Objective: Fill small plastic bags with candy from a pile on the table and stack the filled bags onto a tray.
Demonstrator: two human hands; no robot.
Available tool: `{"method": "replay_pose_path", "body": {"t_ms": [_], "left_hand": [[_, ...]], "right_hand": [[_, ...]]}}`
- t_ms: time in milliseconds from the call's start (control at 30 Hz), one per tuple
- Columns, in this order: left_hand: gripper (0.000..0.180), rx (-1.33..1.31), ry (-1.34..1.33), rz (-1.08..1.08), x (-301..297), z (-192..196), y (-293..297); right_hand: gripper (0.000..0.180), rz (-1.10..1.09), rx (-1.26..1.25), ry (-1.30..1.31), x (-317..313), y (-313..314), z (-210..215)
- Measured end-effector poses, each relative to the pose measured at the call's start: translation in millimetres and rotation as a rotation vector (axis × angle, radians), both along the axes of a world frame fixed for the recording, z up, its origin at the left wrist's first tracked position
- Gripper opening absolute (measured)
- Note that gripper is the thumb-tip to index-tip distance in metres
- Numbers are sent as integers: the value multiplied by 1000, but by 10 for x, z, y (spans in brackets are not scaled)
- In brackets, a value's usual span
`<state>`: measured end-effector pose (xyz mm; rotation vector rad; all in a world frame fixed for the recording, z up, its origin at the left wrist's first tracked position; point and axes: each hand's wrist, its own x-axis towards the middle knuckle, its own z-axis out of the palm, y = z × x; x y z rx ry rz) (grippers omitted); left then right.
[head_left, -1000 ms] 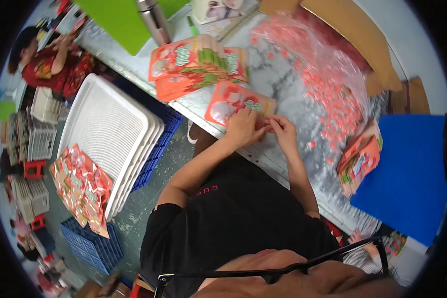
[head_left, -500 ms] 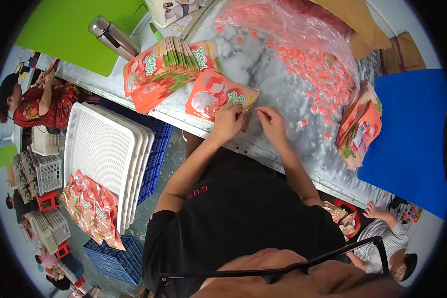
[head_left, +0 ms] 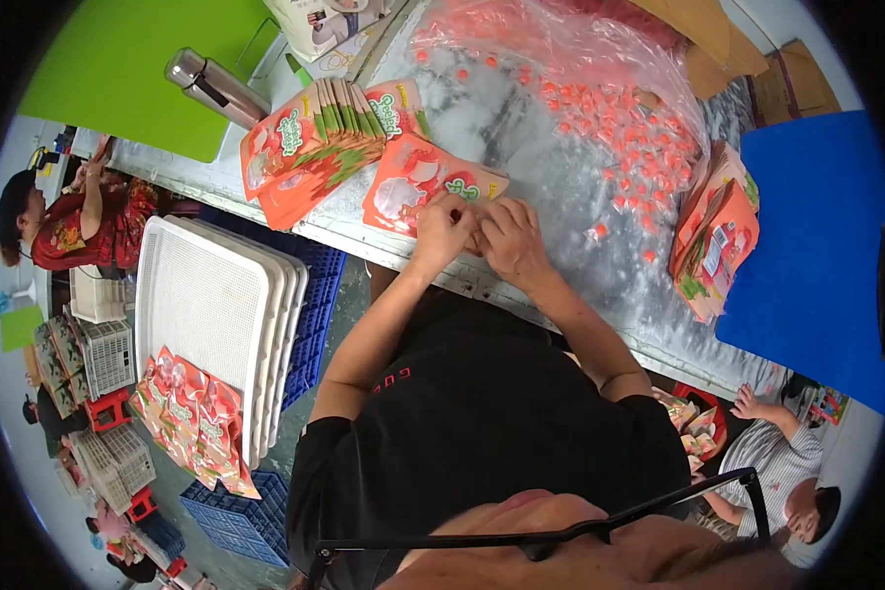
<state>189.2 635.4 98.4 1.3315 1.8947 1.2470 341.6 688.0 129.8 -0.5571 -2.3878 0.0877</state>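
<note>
A stack of flat red pouches printed with fruit lies at the table's front edge, its top pouch [head_left: 403,187] showing a white and a yellow patch. My left hand [head_left: 442,236] is closed at the near right corner of that pouch, fingers curled in a pinch. Right beside it, my right hand [head_left: 509,236] bends its fingers over the same corner, fingertips close to the left ones. The hands partly hide the pouch end between them. A fanned pile of more pouches [head_left: 315,147] lies just to the left.
Small wrapped red candies [head_left: 649,147] spill from a clear plastic bag [head_left: 600,39]. More pouches [head_left: 715,236] lean by a blue board [head_left: 806,246]. A steel flask [head_left: 216,87] stands far left. Stacked white trays [head_left: 206,285] carry filled packs [head_left: 192,418]. Other people work nearby.
My right hand has moved left and joined the left hand at the pouch's corner. The left hand has turned slightly, its fingers more curled. The view has shifted a little.
</note>
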Motion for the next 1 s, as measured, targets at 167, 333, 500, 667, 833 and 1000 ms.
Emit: {"method": "replay_pose_path", "body": {"t_ms": [167, 333, 500, 667, 833, 1000], "left_hand": [[10, 166, 187, 39, 58, 209, 15], [7, 286, 437, 23, -3, 242, 12], [20, -351, 254, -306, -248, 125, -28], [32, -415, 723, -396, -140, 247, 49], [24, -439, 845, -355, -44, 382, 17], [23, -398, 827, -305, -104, 242, 24]], "right_hand": [[22, 121, -155, -5, -35, 106, -83], [23, 222, -106, 59, -116, 173, -49], [20, 264, -187, -47, -57, 127, -377], [16, 306, -178, -67, -126, 116, -416], [10, 307, -187, -171, -159, 123, -447], [13, 325, -155, -154, -106, 151, -369]]}}
